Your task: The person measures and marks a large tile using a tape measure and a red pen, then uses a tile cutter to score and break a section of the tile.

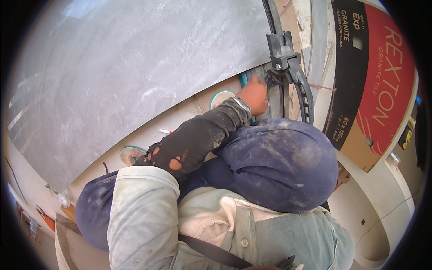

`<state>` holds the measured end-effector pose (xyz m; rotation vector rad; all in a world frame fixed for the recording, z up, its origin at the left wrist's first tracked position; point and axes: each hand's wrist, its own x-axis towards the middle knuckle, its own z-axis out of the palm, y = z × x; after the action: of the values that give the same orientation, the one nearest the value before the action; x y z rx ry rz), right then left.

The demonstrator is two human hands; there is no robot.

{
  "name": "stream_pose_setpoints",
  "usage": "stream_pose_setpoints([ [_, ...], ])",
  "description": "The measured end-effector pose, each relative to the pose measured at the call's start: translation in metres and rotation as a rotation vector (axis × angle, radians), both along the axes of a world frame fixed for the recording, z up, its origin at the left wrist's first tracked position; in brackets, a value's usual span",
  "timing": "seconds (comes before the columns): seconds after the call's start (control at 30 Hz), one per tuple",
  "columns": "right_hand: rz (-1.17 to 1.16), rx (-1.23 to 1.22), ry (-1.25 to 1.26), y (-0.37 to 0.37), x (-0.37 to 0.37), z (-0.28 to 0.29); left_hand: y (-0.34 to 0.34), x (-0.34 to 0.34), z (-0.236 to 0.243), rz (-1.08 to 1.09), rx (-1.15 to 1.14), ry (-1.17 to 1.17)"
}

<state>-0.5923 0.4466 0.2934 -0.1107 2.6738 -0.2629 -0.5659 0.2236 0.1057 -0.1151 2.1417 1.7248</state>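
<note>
Dusty blue knee (279, 166); left hand (254, 95) touches black tile cutter (288, 72).

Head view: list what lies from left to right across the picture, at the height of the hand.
Large grey tile → left hand → black tile cutter handle → red and black tile box.
</note>
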Motion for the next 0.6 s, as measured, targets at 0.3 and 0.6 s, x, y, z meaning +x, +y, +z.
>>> stream_pose_setpoints([
  [0.3,0.024,0.038,0.004,-0.006,-0.002,-0.001,-0.006,-0.003,0.0,0.076,0.184,-0.078],
  [0.6,0.021,0.088,0.012,-0.017,-0.007,0.0,-0.001,0.006,0.001,0.182,0.166,-0.027],
])
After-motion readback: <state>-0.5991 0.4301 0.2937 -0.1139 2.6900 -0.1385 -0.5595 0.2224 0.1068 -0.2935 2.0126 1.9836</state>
